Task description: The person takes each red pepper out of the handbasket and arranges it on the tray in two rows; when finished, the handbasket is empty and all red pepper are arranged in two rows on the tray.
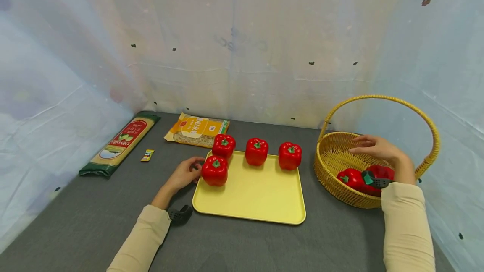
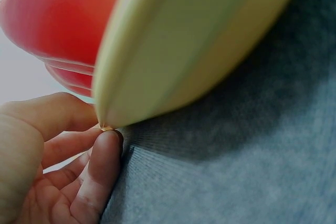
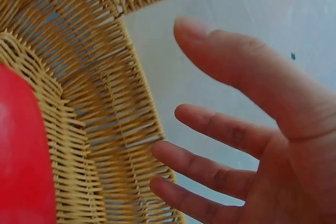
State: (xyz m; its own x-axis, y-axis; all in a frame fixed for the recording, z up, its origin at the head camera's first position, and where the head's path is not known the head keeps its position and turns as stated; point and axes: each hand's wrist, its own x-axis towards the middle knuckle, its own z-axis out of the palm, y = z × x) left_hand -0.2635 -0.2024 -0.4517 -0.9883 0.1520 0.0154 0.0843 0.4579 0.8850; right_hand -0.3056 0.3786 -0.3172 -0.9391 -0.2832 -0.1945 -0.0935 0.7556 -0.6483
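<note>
At the left edge of the yellow tray (image 1: 257, 196), my left hand (image 1: 185, 174) pinches the rim between thumb and fingers; the left wrist view shows this grip (image 2: 63, 156) from close by. Several red bell peppers (image 1: 214, 171) stand on the tray along its left and far sides, the nearest one beside my left fingertips. My right hand (image 1: 378, 148) is over the wicker basket (image 1: 325, 167), fingers spread and holding nothing. More red bell peppers (image 1: 349, 178) lie inside the basket, partly hidden by my right wrist. One appears as a red patch (image 3: 23, 150) in the right wrist view.
The basket's tall handle (image 1: 382, 97) arches above my right forearm. Behind the tray lies an orange-and-clear food packet (image 1: 198, 130). A long green-and-red packet (image 1: 121, 144) and a small yellow sachet (image 1: 147, 155) lie at the left. A pale curtain (image 1: 264, 74) hangs behind the table.
</note>
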